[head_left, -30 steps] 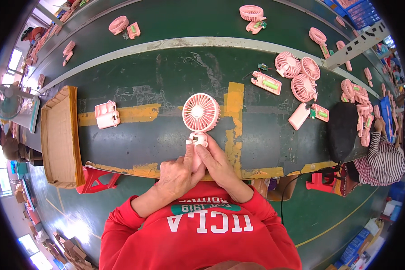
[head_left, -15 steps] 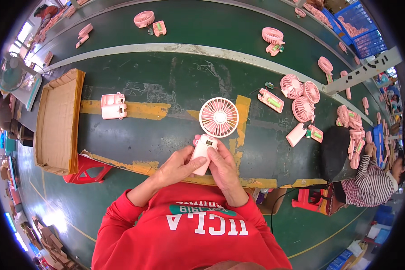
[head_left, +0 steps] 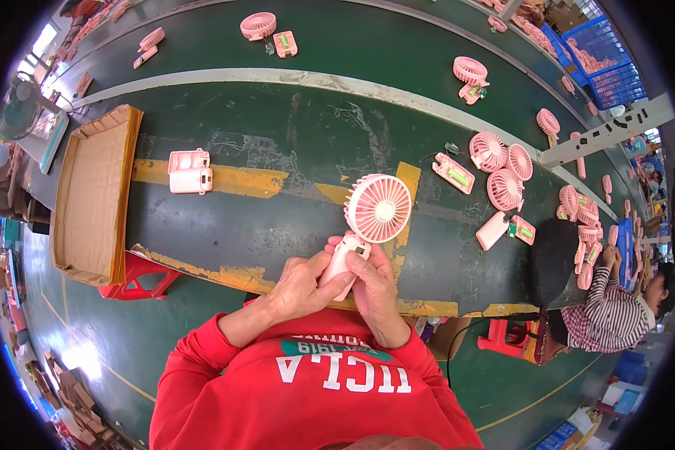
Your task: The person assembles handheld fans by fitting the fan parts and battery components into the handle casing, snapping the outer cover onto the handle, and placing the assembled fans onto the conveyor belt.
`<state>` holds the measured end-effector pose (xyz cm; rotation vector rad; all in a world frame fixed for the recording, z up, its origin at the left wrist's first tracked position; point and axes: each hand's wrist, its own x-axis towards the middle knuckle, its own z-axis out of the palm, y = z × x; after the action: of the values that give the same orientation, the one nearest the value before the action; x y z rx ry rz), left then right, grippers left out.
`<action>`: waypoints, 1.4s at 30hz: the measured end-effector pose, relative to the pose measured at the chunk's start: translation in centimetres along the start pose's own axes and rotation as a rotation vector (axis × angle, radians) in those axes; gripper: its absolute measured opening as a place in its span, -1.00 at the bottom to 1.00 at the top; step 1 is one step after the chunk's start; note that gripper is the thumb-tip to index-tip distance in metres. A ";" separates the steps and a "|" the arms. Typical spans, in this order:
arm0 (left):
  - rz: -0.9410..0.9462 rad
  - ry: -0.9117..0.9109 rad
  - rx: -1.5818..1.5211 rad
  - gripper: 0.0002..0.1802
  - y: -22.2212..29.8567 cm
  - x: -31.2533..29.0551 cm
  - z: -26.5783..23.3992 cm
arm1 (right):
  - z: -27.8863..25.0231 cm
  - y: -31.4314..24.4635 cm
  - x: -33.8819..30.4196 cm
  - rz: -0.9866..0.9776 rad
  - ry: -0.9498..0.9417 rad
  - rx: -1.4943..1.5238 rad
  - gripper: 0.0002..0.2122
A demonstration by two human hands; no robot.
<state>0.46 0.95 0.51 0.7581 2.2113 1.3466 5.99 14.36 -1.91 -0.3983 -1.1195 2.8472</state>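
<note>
Both hands close round the handle of a pink handheld fan (head_left: 380, 209) above the table's near edge. My left hand (head_left: 301, 287) grips the handle from the left, its thumb across the front. From the right, my right hand (head_left: 376, 287) wraps the handle, thumb near the small dark window at its top. The round fan head tilts away and to the right, with its grille showing. Fingers hide much of the handle. To the left on the table lie pink handle shells (head_left: 190, 172); to the right is an open handle half (head_left: 454, 174) with a green cell inside.
An empty cardboard tray (head_left: 94, 199) stands at the table's left end. Several pink fan heads (head_left: 505, 189) cluster at right, near a black rounded thing (head_left: 555, 262). Beyond a pale rail, a green belt carries more fan parts. A co-worker in stripes (head_left: 615, 315) sits far right.
The fan has turned in my hands: its head has tilted and shifted right and slightly nearer, showing its side. My right thumb has moved on the handle. The whole view has shifted slightly.
</note>
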 end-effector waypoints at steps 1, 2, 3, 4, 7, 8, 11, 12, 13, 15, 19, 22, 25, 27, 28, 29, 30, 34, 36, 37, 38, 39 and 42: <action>0.003 -0.005 0.000 -0.72 -0.2 0.1 0.0 | 0.1 0.0 0.1 -0.004 0.004 0.001 -0.63; -0.019 -0.020 -0.027 -0.73 -0.5 0.1 0.0 | 0.2 0.0 0.2 -0.004 0.010 -0.033 -0.64; -0.041 -0.033 -0.053 -0.74 -0.7 0.1 -0.1 | 0.2 0.0 0.3 -0.003 0.015 -0.067 -0.65; -0.039 -0.038 -0.052 -0.74 -0.8 0.1 0.0 | 0.2 0.0 0.3 -0.007 0.019 -0.066 -0.65; -0.086 -0.105 -0.151 -0.76 -1.4 0.5 0.1 | 0.0 -0.1 0.6 -0.017 0.027 -0.043 -0.68; -0.160 -0.139 -0.224 -0.75 -1.7 0.6 0.3 | -0.1 -0.1 0.7 -0.007 0.031 -0.073 -0.68; -0.234 -0.185 -0.325 -0.72 -1.5 1.1 0.0 | -0.1 -0.4 1.3 -0.006 0.013 -0.107 -0.69; -0.236 -0.192 -0.355 -0.70 -1.4 1.3 -0.1 | -0.1 -0.5 1.5 -0.008 -0.012 -0.113 -0.70; -0.235 -0.196 -0.353 -0.70 -1.3 1.5 -0.1 | -0.3 -0.6 1.6 -0.012 -0.010 -0.110 -0.70; -0.237 -0.206 -0.300 -0.69 -1.3 1.7 0.0 | -0.8 -0.6 1.9 -0.018 -0.037 -0.122 -0.69; -0.275 -0.210 -0.344 -0.69 -1.1 2.4 0.2 | -0.8 -1.0 2.6 -0.029 -0.031 -0.129 -0.68; -0.250 -0.193 -0.395 -0.69 -1.7 3.2 0.3 | -0.8 -1.3 3.2 0.000 0.001 -0.163 -0.70; -0.264 -0.200 -0.411 -0.67 -1.8 3.8 0.3 | -1.0 -1.6 3.9 0.016 -0.008 -0.159 -0.71; -0.254 -0.222 -0.364 -0.64 -1.5 4.0 0.4 | -1.3 -1.5 4.5 0.008 0.007 -0.148 -0.71; -0.250 -0.218 -0.359 -0.64 -1.6 4.2 0.3 | -1.3 -1.6 4.8 0.004 0.001 -0.148 -0.71; -0.230 -0.208 -0.410 -0.64 -1.7 4.4 0.0 | -1.1 -2.0 5.2 0.029 -0.014 -0.171 -0.71; -0.207 -0.194 -0.461 -0.64 -1.8 4.7 -0.2 | -1.0 -2.3 5.8 0.053 -0.032 -0.197 -0.71; -0.218 -0.049 -0.660 -0.69 -1.1 9.0 -2.7 | -1.3 -2.8 8.7 -0.003 0.031 -0.281 -0.64; -0.074 0.087 -0.526 -0.69 -1.3 12.5 -4.0 | -1.7 -1.5 9.7 -0.099 0.031 -0.369 -0.64; -0.004 0.151 -0.450 -0.69 -0.8 14.5 -4.6 | -2.0 -1.0 9.8 -0.191 0.057 -0.454 -0.64; 0.106 0.250 -0.222 -0.69 0.1 16.5 -5.1 | -2.5 -0.5 9.7 -0.222 0.041 -0.574 -0.69; 0.211 0.343 0.004 -0.68 1.0 18.7 -5.3 | -2.7 -0.4 9.6 -0.229 0.035 -0.581 -0.69; 0.449 0.588 0.483 -0.66 -0.9 25.8 -5.9 | -2.3 -0.5 9.5 -0.242 -0.013 -0.733 -0.76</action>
<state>-22.85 13.60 0.02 1.2092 3.0335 1.3694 -2.62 17.58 -5.25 -0.2414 -2.0294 2.1525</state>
